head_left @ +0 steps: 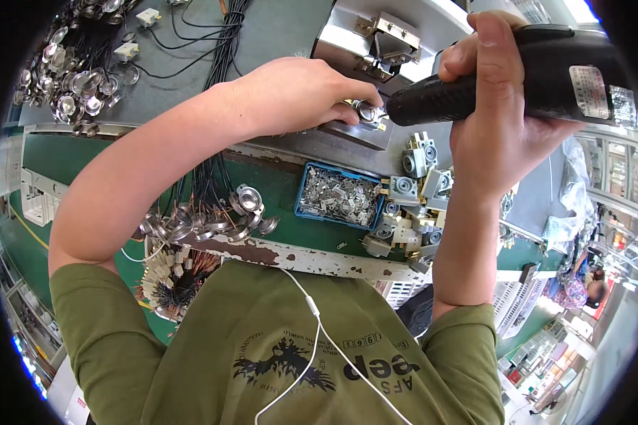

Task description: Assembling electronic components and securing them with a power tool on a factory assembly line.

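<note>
From my remote seat I enter: left hand [298, 95], one, thumb and forefinger closed in a pinch on a round metal part [366, 111], set on a metal block [368, 137] at the grey bench [276, 28], by its near edge; I take the pinch as there to stop the part turning. Right hand [493, 106], one, fingers wrapped round a black power tool [560, 67], held level, probably so that its nose lines up with the part; whether the two touch I cannot tell. Metal fixture [397, 39], one, beyond the block, toward the bench's far edge. Blue tray [333, 220], one, between the bench's near edge and a peeling white rail [319, 262], likely kept close for easy reach; its small metal clips [340, 195] are too many for me to count. Pale switch-like units [404, 187], roughly a dozen or more, overlapping, heaped just right of the tray. Wired metal caps, two groups, neither countable: one heap [67, 81] at the bench's left end, one cluster [248, 198] by the rail. White connectors [149, 17], two, near the far-left corner. Black wire bundle [227, 42], one, presumably gathered against tangling.
</note>
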Tool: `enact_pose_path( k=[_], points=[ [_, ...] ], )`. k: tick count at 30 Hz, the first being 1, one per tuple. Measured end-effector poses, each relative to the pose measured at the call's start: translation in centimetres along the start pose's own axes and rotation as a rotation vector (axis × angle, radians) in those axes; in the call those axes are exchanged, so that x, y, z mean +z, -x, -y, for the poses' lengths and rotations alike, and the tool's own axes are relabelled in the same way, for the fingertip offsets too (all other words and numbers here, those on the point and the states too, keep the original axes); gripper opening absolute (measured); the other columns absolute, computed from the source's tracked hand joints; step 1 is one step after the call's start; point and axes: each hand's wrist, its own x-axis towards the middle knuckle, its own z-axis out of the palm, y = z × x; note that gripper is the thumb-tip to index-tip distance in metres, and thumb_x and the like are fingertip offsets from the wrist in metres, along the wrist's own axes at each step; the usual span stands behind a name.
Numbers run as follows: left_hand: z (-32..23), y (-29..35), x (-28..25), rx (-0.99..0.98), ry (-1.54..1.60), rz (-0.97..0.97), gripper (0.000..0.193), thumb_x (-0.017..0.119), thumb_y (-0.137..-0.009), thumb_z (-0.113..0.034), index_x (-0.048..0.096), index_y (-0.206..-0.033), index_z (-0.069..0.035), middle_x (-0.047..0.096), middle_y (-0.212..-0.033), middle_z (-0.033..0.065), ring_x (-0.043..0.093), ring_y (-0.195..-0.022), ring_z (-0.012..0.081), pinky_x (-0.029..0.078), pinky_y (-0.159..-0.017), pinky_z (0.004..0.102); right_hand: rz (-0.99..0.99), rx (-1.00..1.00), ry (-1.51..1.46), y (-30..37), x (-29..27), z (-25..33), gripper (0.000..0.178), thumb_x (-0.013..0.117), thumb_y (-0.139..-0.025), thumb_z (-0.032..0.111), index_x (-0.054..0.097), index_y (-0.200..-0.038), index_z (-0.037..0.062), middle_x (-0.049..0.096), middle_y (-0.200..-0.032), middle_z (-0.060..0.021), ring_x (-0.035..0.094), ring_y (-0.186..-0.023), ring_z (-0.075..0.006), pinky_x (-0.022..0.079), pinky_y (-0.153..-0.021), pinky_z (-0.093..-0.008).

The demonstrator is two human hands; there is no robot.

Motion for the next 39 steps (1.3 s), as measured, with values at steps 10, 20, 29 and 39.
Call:
enact_pose_path(
  k=[10, 20, 29, 39],
  points=[
    [0.2, -0.1, 0.9, 0.032, -0.071, -0.081, 0.032, 0.063, -0.098, -0.033, 0.066, -0.129, -0.027, 0.075, -0.097, 0.0114, 0.072, -0.09, 0.0349, 0.057, -0.078, 0.0481, 0.059, -0.159, 0.093, -0.1, 0.3, -0.8, 0.017, 0.074, -0.093, 0.004, 0.062, -0.103, -0.0036, 0.068, -0.084, -0.0097, 0.063, -0.058, -0.0126, 0.05, -0.051, -0.0248],
    [-5.6, 2.2, 3.2, 0.328, -0.359, 0.04, 0.005, 0.07, -0.079, -0.015, 0.072, -0.084, -0.013, 0.069, -0.083, 0.0012, 0.068, -0.092, 0.0201, 0.051, -0.079, 0.0355, -0.122, -0.134, 0.019, -0.6, -4.9, 0.4, 0.023, 0.064, -0.099, 0.007, 0.06, -0.111, -0.0127, 0.065, -0.081, -0.0174, 0.063, -0.067, -0.0201, 0.053, -0.059, -0.0335],
    [-5.2, 3.3, 6.3, 0.471, -0.316, 0.017, 0.007, 0.068, -0.081, -0.021, 0.072, -0.077, -0.017, 0.069, -0.075, -0.0009, 0.069, -0.084, 0.0214, 0.047, -0.072, 0.036, -0.2, -0.129, -0.116, -3.6, -2.5, 3.2, 0.032, 0.067, -0.099, 0.012, 0.058, -0.116, -0.0147, 0.063, -0.081, -0.0161, 0.06, -0.069, -0.0188, 0.052, -0.061, -0.0345],
    [-5.5, 2.4, 3.5, 0.426, -0.001, 0.142, 0.018, 0.066, -0.083, -0.015, 0.069, -0.098, -0.005, 0.066, -0.093, 0.0137, 0.07, -0.086, 0.034, 0.058, -0.075, 0.0467, -0.2, -0.24, -0.279, -4.8, -0.2, -0.6, 0.049, 0.075, -0.093, 0.005, 0.034, -0.12, 0.0004, 0.071, -0.094, -0.023, 0.067, -0.061, -0.0208, 0.058, -0.05, -0.0356]
  ],
)
